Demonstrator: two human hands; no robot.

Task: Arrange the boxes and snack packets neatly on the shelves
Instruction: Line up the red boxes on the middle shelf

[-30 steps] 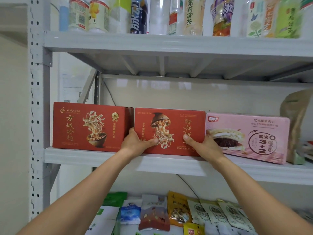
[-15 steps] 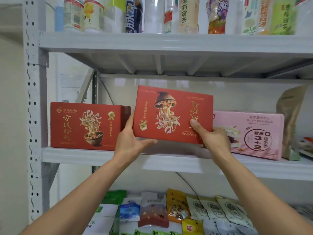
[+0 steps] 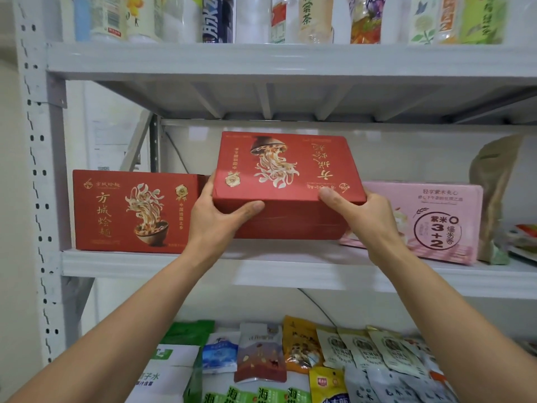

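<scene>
A red noodle box (image 3: pixel 286 181) with its print upside down is held in the air above the middle shelf (image 3: pixel 290 271), its printed face tilted back and its underside turned toward me. My left hand (image 3: pixel 216 219) grips its lower left corner, thumb on the underside. My right hand (image 3: pixel 364 216) grips the lower right corner, thumb over the edge. An identical red box (image 3: pixel 135 212) stands upright on the shelf at the left. A pink cake box (image 3: pixel 430 219) stands on the shelf at the right, partly behind my right hand.
A brown paper bag (image 3: pixel 494 181) stands at the shelf's far right. Bottles (image 3: pixel 308 18) line the top shelf. Several snack packets (image 3: pixel 305 359) lie loosely on the lower shelf. The white upright post (image 3: pixel 37 199) bounds the left side.
The red box has been lifted off the shelf from between the other two boxes and is now tipped back, its underside showing. Both hands kept their hold.
</scene>
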